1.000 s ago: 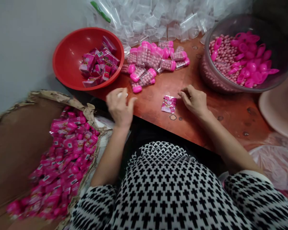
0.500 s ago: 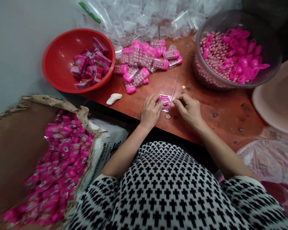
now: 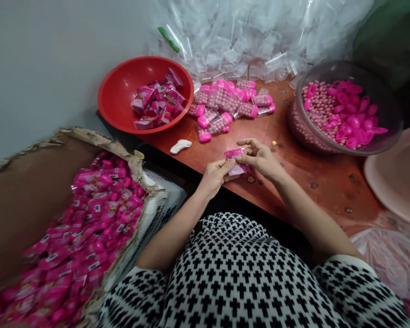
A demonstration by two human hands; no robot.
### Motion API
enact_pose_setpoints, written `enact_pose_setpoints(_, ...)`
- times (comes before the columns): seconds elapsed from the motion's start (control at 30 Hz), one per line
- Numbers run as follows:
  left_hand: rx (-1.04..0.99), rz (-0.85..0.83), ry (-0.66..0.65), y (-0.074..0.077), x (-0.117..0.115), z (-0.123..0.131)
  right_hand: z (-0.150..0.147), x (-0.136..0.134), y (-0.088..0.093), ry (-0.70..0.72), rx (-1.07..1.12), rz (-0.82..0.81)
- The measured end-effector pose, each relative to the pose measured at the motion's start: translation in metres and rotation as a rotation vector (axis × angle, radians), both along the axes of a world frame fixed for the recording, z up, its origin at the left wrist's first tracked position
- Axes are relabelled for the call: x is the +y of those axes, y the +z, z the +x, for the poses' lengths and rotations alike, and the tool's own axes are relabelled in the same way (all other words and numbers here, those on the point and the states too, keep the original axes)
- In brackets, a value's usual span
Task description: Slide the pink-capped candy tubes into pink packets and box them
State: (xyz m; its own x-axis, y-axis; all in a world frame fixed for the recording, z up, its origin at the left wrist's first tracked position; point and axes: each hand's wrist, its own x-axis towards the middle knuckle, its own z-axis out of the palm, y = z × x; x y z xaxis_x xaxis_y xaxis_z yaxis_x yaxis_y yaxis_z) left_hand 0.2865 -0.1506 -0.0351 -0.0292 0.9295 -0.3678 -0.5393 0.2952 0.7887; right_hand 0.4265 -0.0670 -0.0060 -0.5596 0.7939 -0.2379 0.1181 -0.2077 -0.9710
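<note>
A small pink printed label sleeve [image 3: 238, 170], flat and shiny, is held just above the table's near edge. My left hand [image 3: 212, 180] pinches its left side between thumb and fingers. From the right, my right hand [image 3: 263, 160] has its thumb and fingers closed on the upper right part, with the index finger stretched over the top. The fingers hide part of the label. Beyond my hands lies a pile of clear tubes [image 3: 222, 98] with pink caps, filled with pale pink beads.
At the back left stands a red bowl [image 3: 114, 107] with bundles of pink labels. A dark bowl [image 3: 299, 130] of beads and pink caps is at the right. Clear empty tubes [image 3: 239, 41] lie behind. An open carton [image 3: 30, 191] of pink-wrapped tubes sits left; a white scrap [image 3: 181, 146] lies nearby.
The label has been lifted off the table and tilted. My right hand has moved onto it from beside it, and my left hand now grips its left side. The camera view has shifted.
</note>
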Motion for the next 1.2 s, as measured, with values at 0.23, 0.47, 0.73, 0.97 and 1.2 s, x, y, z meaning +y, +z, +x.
enact_pose_setpoints(0.23, -0.082, -0.133, 0.23, 0.003, -0.004, -0.013, -0.036, 0.029, 0.02, 0.086, -0.537, 0.386)
enact_pose_setpoints(0.47, -0.069, -0.196, 0.365, 0.006, -0.008, -0.024, -0.098, 0.05, 0.024, -0.171, -1.132, 0.71)
enact_pose_setpoints(0.73, -0.168, -0.171, 0.439, 0.006, -0.012, -0.037, -0.103, 0.061, 0.028, -0.012, -1.241, 0.758)
enact_pose_setpoints(0.97, -0.252, -0.208, 0.494, 0.012, -0.013, -0.04, -0.108, 0.061, 0.032, 0.076, -1.313, 0.838)
enact_pose_setpoints(1.2, -0.29, -0.256, 0.506, 0.015, -0.013, -0.037, -0.109, 0.074, 0.035, 0.226, -1.286, 0.868)
